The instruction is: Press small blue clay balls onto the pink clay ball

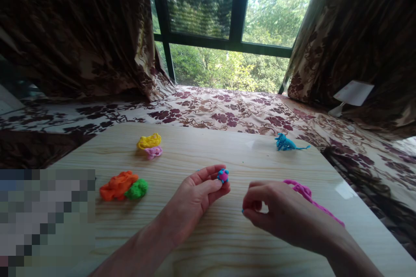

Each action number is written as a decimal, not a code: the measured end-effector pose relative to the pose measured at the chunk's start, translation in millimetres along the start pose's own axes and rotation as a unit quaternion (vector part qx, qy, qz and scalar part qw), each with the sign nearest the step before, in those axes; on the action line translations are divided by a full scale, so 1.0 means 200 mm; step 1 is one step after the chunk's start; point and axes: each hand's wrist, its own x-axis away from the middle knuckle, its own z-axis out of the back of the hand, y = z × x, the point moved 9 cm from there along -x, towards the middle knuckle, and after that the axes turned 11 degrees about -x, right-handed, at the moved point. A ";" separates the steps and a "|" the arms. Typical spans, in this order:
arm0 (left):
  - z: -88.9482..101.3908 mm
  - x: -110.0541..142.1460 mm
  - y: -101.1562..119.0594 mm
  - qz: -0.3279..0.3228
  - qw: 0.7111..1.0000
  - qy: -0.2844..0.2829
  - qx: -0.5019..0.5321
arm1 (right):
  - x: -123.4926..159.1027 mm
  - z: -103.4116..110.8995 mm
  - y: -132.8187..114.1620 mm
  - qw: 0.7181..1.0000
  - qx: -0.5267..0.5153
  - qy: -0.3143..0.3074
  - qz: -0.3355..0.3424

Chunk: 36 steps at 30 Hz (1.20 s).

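Observation:
My left hand (203, 188) pinches a small ball of modelling clay (223, 175), magenta with blue bits stuck around it, above the middle of the table. To its right, my right hand (271, 203) is closed, thumb against forefinger, with a tiny piece of blue clay (242, 211) showing at the fingertips. The two hands are apart. Behind the right hand lies a long magenta strand of clay (307, 194), partly hidden by the hand and wrist. Farther back on the right is a blue clay lump (286, 143) with a ragged end and a thin tail.
On the left of the wooden table (182, 151) lie orange clay (118, 185) touching green clay (137, 188). Yellow clay (149, 140) and pink clay (153, 152) sit behind them. Flowered fabric (224, 110) spreads beyond the table toward a window; a white lamp (353, 92) stands right.

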 end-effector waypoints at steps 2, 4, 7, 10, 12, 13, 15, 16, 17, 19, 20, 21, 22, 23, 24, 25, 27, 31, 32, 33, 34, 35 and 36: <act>-0.01 0.01 0.00 0.005 1.000 -0.009 -0.009 | -0.03 0.05 -0.03 0.996 -0.046 0.068 0.024; -0.02 0.01 -0.01 0.008 1.000 -0.014 -0.016 | -0.04 0.08 -0.05 0.988 -0.086 0.123 0.044; -0.03 0.01 0.00 0.004 0.999 -0.018 -0.027 | -0.05 0.08 -0.07 0.976 -0.113 0.167 0.076; -0.04 0.01 0.01 -0.003 0.999 -0.024 -0.043 | -0.05 0.07 -0.08 0.974 -0.100 0.179 0.093; -0.05 0.02 0.01 -0.005 0.998 -0.027 -0.054 | -0.05 0.06 -0.08 0.976 -0.090 0.177 0.093; -0.06 0.02 0.01 -0.005 0.998 -0.028 -0.057 | -0.05 0.06 -0.08 0.976 -0.087 0.176 0.092; -0.06 0.02 0.01 -0.006 0.998 -0.030 -0.060 | -0.05 0.06 -0.08 0.977 -0.082 0.175 0.087; -0.06 0.03 0.01 -0.007 0.998 -0.031 -0.061 | -0.05 0.06 -0.08 0.978 -0.079 0.174 0.084; -0.06 0.03 0.01 -0.009 0.998 -0.031 -0.062 | -0.05 0.06 -0.07 0.979 -0.077 0.173 0.081; -0.06 0.03 0.01 -0.011 0.997 -0.033 -0.071 | -0.05 0.05 -0.07 0.979 -0.072 0.172 0.075; -0.06 0.03 0.02 -0.013 0.996 -0.034 -0.082 | -0.06 0.05 -0.06 0.980 -0.070 0.172 0.072; -0.06 0.03 0.02 -0.015 0.995 -0.035 -0.094 | -0.06 0.05 -0.06 0.980 -0.067 0.173 0.069; -0.06 0.03 0.02 -0.018 0.993 -0.036 -0.108 | -0.06 0.05 -0.06 0.980 -0.066 0.175 0.066; -0.06 0.03 0.02 -0.020 0.992 -0.036 -0.118 | -0.06 0.05 -0.06 0.980 -0.064 0.179 0.062; -0.06 0.03 0.03 -0.022 0.991 -0.035 -0.124 | -0.06 0.05 -0.06 0.979 -0.064 0.183 0.058; -0.06 0.03 0.03 -0.023 0.992 -0.035 -0.123 | -0.05 0.05 -0.06 0.979 -0.065 0.187 0.055; -0.06 0.03 0.03 -0.024 0.993 -0.034 -0.110 | -0.05 0.06 -0.06 0.977 -0.072 0.193 0.056; -0.07 0.03 0.03 -0.026 0.994 -0.037 -0.100 | -0.06 0.06 -0.09 0.975 -0.096 0.182 0.083; -0.07 0.04 0.03 -0.028 0.994 -0.036 -0.103 | -0.06 0.06 -0.09 0.975 -0.099 0.179 0.089; -0.06 0.04 0.04 -0.029 0.993 -0.035 -0.107 | -0.06 0.06 -0.10 0.974 -0.101 0.178 0.095; -0.06 0.04 0.04 -0.031 0.993 -0.033 -0.110 | -0.06 0.06 -0.10 0.974 -0.102 0.179 0.099; -0.06 0.03 0.04 -0.032 0.993 -0.031 -0.112 | -0.06 0.06 -0.10 0.973 -0.102 0.182 0.101; -0.05 0.03 0.04 -0.033 0.993 -0.027 -0.113 | -0.06 0.07 -0.10 0.972 -0.102 0.185 0.100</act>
